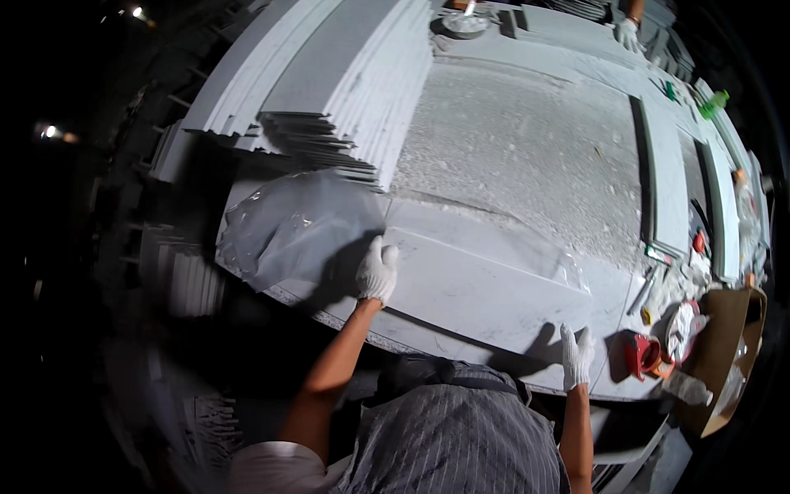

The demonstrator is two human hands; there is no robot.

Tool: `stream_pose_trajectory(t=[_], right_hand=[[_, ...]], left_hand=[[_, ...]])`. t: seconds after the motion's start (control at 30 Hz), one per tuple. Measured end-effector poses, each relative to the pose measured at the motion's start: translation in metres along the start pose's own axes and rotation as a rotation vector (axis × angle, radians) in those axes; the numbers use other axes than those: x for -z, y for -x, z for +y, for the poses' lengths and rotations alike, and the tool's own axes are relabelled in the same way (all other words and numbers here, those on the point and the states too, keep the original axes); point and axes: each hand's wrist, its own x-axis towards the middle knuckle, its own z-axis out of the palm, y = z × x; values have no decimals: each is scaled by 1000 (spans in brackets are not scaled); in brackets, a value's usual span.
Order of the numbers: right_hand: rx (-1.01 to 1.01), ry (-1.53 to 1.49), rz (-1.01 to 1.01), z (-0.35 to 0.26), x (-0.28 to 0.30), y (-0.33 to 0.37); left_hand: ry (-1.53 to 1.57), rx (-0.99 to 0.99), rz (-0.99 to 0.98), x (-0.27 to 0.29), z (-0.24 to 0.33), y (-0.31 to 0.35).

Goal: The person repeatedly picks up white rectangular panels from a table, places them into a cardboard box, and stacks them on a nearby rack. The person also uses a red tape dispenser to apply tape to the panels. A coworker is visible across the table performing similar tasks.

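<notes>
A long white marble slab [485,280] lies across the bench before me, its near edge casting a dark shadow. At the slab's left end is my left hand [378,272], in a white knit glove, its fingers closed on the edge. My right hand [578,359], gloved alike, is by the near right corner with fingers stretched up and thumb apart; whether it touches the slab cannot be made out. Clear plastic film [300,226] lies bunched beside my left hand. Another loose bit of film shows at the slab's far right edge.
Tall stacks of white stone strips [341,66] stand at the far left. Beyond the slab stretches a rough grey surface [518,140]. Narrow strips [662,177], a red object [642,356], a plastic bottle [688,388] and a cardboard box [716,362] line the right. Another person's gloved hand [628,34] is at the back.
</notes>
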Motion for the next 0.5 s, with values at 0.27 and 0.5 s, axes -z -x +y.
stream_pose_trajectory(t=[0.27, 0.5], right_hand=[[475, 305, 214, -99, -12, -71], [814, 55, 345, -91, 11, -140]], left_hand=[[-16, -47, 178, -17, -4, 6], [-150, -266, 413, -12, 26, 10]])
